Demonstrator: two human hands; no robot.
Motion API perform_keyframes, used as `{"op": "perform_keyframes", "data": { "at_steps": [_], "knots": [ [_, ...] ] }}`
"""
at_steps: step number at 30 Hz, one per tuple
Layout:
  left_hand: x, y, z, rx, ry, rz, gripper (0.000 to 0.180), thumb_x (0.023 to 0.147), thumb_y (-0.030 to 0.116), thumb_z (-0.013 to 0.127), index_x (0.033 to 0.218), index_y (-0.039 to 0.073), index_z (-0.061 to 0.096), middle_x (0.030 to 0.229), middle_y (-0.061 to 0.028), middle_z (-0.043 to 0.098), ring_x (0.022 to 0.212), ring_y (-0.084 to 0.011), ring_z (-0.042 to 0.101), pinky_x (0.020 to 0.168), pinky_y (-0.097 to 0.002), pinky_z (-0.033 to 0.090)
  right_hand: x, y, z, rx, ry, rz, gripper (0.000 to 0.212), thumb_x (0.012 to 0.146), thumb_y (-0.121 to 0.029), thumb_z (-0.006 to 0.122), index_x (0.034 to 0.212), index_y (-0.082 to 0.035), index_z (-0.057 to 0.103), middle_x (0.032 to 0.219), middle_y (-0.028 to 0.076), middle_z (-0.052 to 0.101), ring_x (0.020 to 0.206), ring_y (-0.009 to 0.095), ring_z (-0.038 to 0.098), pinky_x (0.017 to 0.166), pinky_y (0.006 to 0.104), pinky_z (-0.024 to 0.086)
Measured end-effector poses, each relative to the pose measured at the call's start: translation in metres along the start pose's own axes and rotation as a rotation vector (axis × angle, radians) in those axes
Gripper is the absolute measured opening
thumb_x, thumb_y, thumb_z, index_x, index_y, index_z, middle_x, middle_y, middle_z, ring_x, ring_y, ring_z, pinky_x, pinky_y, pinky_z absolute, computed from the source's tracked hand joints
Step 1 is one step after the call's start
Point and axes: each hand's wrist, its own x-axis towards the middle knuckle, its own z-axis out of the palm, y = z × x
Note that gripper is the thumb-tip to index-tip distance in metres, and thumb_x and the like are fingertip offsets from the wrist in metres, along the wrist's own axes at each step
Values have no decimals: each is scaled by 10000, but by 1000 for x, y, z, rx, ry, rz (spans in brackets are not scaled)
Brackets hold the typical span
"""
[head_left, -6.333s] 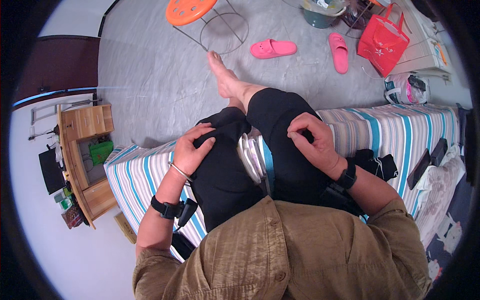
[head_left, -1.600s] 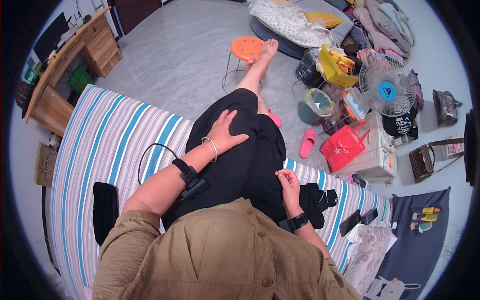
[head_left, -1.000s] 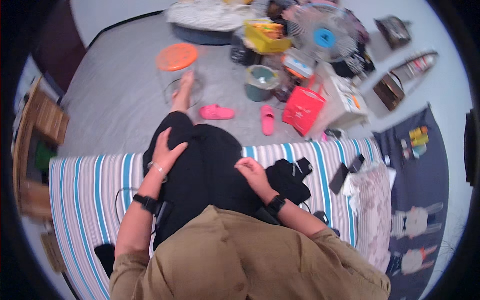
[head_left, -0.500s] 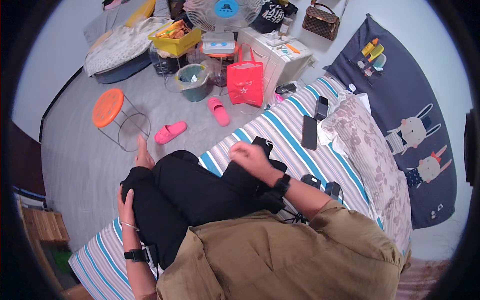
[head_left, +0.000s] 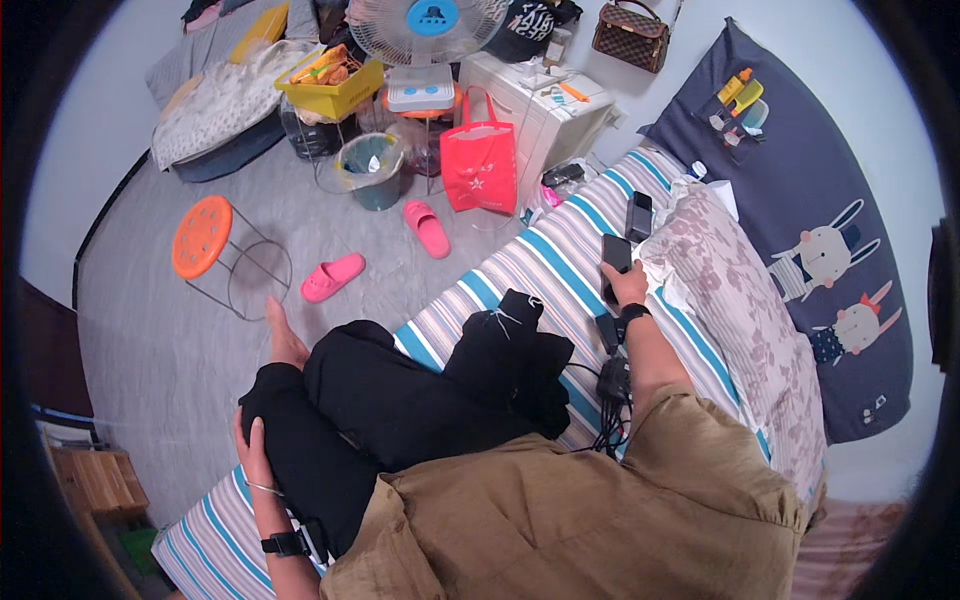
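Observation:
My right hand (head_left: 627,286) reaches out over the striped bed (head_left: 545,255) and grips the lower end of a black smartphone (head_left: 616,252). The phone lies on the sheet, its upper part uncovered and its lower part under my fingers. Just beyond it is a small dark boxy device (head_left: 639,216). My left hand (head_left: 252,447) rests open on the side of my black-trousered knee, fingers stretched out and holding nothing. Both wrists carry black straps.
A flowered pillow (head_left: 715,270) lies right of the phone. Black cables (head_left: 612,415) and small black devices lie beside my right forearm. On the floor are an orange stool (head_left: 202,238), pink slippers (head_left: 334,277), a bin (head_left: 372,180) and a red bag (head_left: 480,168). A fan (head_left: 430,28) stands behind.
My right hand has gone from above my lap, loosely curled, out to the right and forward onto the phone. My left hand stays on the knee. The view has shifted slightly.

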Motion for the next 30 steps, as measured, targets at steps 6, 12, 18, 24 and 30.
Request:
{"op": "perform_keyframes", "data": {
  "at_steps": [6, 12, 18, 24, 30],
  "knots": [
    [-5, 11, 13, -15, 46, -11, 617, 957, 292, 625, 1470, 5, 437, 1458, -214, 492, 1359, -319, 459, 1159, -374, 315, -1, -14, 4, -200, -1, 27, 1010, 640, -507, 852, 1442, -73, 419, 1245, 227, 599, 1186, 412, 566, 949, 541, 500],
    [-12, 7, 10, 122, 157, 51, 627, 953, 286, 635, 1477, 12, 426, 1477, -215, 468, 1368, -324, 443, 1166, -382, 300, 5, -15, 8, -178, -4, -42, 987, 631, -481, 861, 1426, -84, 431, 1250, 228, 596, 1190, 417, 562, 957, 546, 491],
    [-13, 2, -6, 71, 171, -7, 608, 970, 318, 619, 1458, -3, 450, 1468, -215, 481, 1360, -316, 451, 1159, -384, 308, 4, -14, -2, -129, -40, -37, 972, 658, -482, 844, 1435, -72, 428, 1276, 225, 584, 1206, 415, 554, 988, 537, 472],
    [1, -18, -29, 45, 75, -69, 592, 978, 332, 608, 1432, -24, 474, 1415, -212, 540, 1309, -299, 507, 1137, -373, 340, -71, -76, 5, 225, 0, -706, 591, 779, -293, 775, 1247, 4, 569, 1277, 224, 561, 1206, 412, 513, 1054, 471, 401],
    [38, -25, -50, 212, -199, -19, 488, 943, 256, 618, 1333, -34, 577, 1307, -184, 623, 1240, -276, 563, 1088, -351, 398, -226, -170, -2, 507, -527, -1297, 447, 784, -263, 774, 1147, -29, 656, 1264, 190, 593, 1290, 372, 485, 1092, 471, 367]
  ]
}}
